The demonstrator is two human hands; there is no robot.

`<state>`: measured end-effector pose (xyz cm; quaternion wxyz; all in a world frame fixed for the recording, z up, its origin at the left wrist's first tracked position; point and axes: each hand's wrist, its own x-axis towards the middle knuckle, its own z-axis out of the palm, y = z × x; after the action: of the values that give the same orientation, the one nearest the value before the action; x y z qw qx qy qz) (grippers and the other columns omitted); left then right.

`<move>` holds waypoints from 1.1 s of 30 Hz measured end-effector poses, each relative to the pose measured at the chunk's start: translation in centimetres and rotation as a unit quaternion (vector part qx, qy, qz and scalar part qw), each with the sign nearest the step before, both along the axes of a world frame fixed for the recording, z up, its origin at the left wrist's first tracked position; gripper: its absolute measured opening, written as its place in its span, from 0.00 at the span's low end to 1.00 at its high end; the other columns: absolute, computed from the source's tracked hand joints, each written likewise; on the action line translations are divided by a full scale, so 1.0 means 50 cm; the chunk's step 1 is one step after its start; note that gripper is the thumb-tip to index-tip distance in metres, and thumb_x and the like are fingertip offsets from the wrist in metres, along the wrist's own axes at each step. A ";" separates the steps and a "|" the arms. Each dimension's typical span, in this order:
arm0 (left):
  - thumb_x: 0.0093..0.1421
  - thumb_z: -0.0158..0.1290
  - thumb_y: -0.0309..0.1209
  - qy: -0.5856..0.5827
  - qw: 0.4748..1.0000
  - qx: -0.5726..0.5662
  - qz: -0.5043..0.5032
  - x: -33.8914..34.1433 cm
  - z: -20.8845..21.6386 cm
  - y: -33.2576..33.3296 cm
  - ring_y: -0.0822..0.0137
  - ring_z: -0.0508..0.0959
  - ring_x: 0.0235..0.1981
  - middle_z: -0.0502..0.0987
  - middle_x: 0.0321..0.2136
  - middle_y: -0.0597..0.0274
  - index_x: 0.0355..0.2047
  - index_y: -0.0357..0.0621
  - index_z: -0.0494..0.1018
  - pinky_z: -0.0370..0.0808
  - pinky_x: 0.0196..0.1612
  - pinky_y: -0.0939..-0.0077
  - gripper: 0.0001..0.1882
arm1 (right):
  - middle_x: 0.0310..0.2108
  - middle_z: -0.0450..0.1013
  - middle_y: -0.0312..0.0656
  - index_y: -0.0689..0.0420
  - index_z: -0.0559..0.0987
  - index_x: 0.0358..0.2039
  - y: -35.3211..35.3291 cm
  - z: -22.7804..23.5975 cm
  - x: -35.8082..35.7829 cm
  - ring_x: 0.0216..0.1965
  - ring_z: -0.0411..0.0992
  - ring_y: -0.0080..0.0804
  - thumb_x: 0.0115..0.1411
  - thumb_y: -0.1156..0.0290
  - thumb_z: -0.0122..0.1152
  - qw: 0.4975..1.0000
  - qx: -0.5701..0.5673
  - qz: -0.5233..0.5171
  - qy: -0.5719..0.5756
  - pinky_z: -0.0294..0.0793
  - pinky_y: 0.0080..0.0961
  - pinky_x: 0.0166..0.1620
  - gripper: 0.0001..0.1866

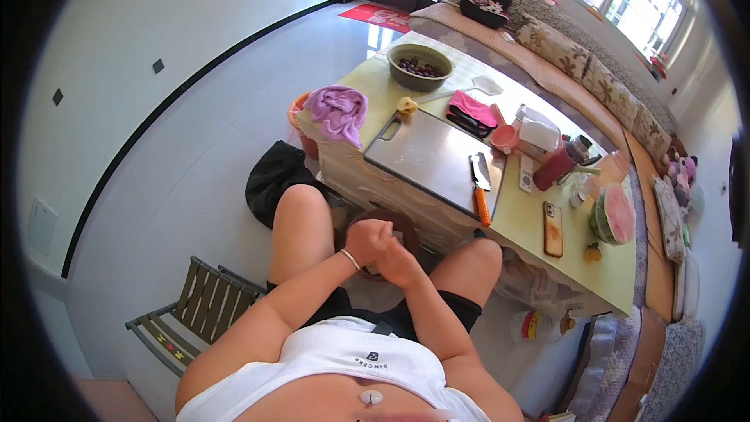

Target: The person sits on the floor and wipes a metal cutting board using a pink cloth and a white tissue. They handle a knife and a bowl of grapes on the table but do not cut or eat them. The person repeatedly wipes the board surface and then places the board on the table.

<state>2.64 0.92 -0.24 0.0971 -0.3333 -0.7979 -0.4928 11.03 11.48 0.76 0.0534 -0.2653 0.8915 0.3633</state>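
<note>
Between my knees, my left hand [366,241] and my right hand [398,266] meet, with a bracelet on the left wrist. The fingers of both are closed and pressed against each other. Whatever they may hold is hidden from view. Beneath them is a round brown basin [406,228], mostly covered by my hands; its contents cannot be made out. On the table ahead lies a grey cutting board [433,158]. A knife with an orange handle [482,207] rests on its right end, with the handle toward me.
On the table stand a green bowl of dark round fruit [422,69], a purple towel [339,112], a red thermos [556,166], a phone [553,228] and a cut watermelon [613,215]. A slatted folding stool [195,312] is at my left. A long sofa [547,62] lies beyond.
</note>
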 end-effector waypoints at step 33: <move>0.67 0.45 0.50 -0.489 0.857 0.144 -0.082 0.010 -0.114 0.011 0.70 0.77 0.33 0.78 0.27 0.58 0.31 0.36 0.76 0.73 0.40 0.77 0.26 | 0.27 0.75 0.52 0.58 0.77 0.37 -0.031 -0.052 -0.026 0.30 0.76 0.51 0.65 0.64 0.50 0.586 -0.716 -0.344 0.159 0.73 0.41 0.32 0.12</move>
<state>3.13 1.46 -5.93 -0.2991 -0.0961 -0.6329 -0.7077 9.72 9.96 -1.84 -0.1758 0.1704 0.8823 -0.4020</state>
